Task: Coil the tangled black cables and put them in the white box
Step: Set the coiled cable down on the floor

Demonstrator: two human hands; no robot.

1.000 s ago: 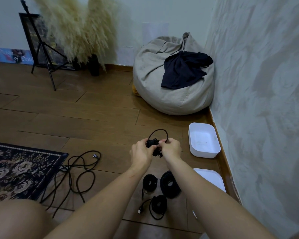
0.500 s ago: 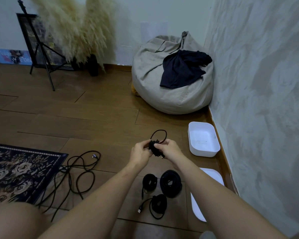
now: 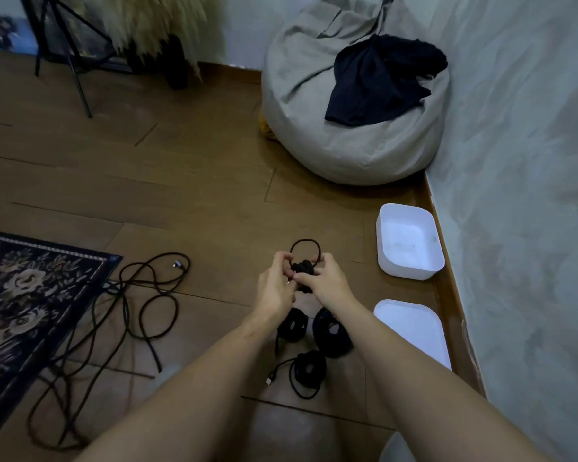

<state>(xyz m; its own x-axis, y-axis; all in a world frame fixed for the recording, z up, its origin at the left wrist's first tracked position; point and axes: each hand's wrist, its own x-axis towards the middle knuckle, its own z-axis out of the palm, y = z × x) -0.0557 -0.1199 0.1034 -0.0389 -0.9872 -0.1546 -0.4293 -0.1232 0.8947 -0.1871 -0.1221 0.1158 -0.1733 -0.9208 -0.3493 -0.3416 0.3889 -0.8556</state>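
- Both hands meet above the wooden floor [image 3: 181,181] at mid-scene. Between them is a small black cable bundle [image 3: 301,266], held clear of the floor.
- The left hand [image 3: 276,286] has its grip clenched on the bundle's left side, fingers curled over it.
- The right hand [image 3: 329,281] grasps the bundle from the right, its grip pinching with thumb and fingertips (a small pale plug tip shows just between the two hands).
- One loose loop [image 3: 306,243] of the same cable stands up on the far side of the bundle.
- Three finished coils lie on the floor just nearer than the hands: a left coil [image 3: 294,325], a right coil [image 3: 331,331] and a near coil [image 3: 309,365] with its plug end trailing left.
- A tangled cable [image 3: 147,295] sprawls on the floor to the left, partly overlapping the edge of a patterned rug [image 3: 24,295].
- The white box [image 3: 404,270] sits open side up on the floor to the right of the hands, beside the wall [image 3: 514,161] and apart from the bundle.
- A white lid [image 3: 411,328] lies flat nearer along the same wall.
- Far off, a grey bean bag [image 3: 314,111] carries a dark cloth [image 3: 377,81].
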